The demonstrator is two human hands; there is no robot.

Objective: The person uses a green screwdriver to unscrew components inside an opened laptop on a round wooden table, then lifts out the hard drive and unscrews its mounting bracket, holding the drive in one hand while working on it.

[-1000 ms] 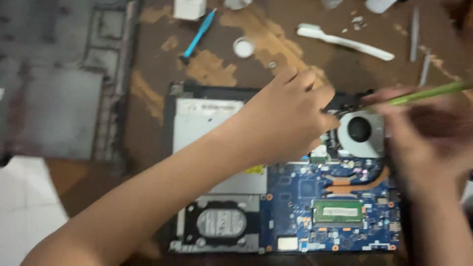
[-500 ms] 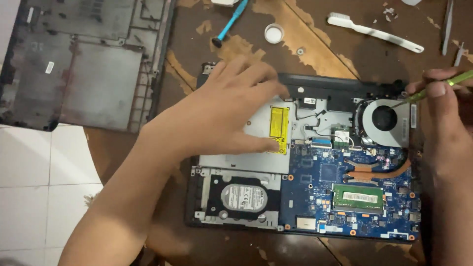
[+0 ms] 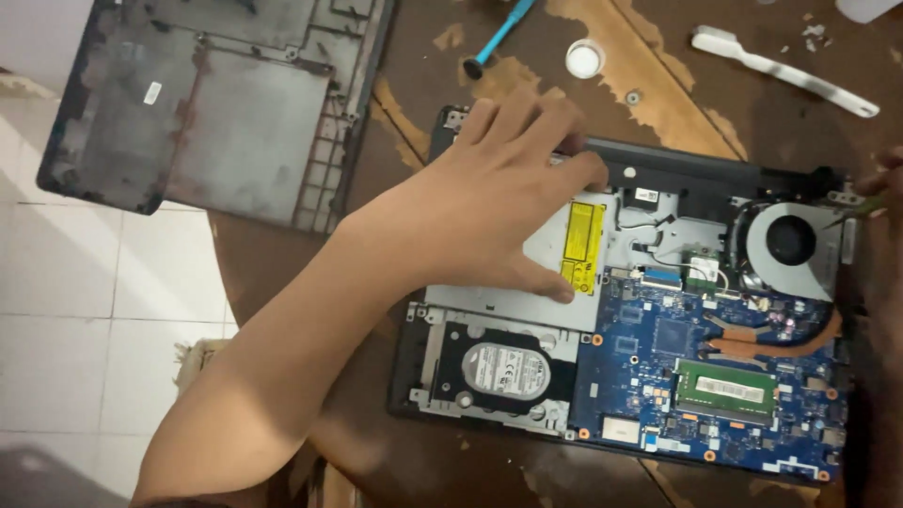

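On the worn brown bench (image 3: 658, 75), an opened laptop (image 3: 640, 310) lies with its base removed, exposing the silver optical drive (image 3: 564, 254), the hard disk (image 3: 503, 369), the blue mainboard (image 3: 677, 348), a memory module (image 3: 726, 388) and the cooling fan (image 3: 790, 243). The left hand (image 3: 489, 202) lies spread, palm down, over the optical drive, fingertips at the rear edge of the chassis and thumb beside the yellow label (image 3: 583, 246); it pinches nothing. The right hand (image 3: 879, 202) is mostly out of frame at the right edge near the fan, and its grip cannot be told. Risks, as judged: pressure from the spread palm could flex the drive casing or shift the chassis; a slip toward the mainboard could snag the thin cables near the wireless card (image 3: 701, 268). The detached bottom cover (image 3: 216, 103) overhangs the bench edge and could fall.
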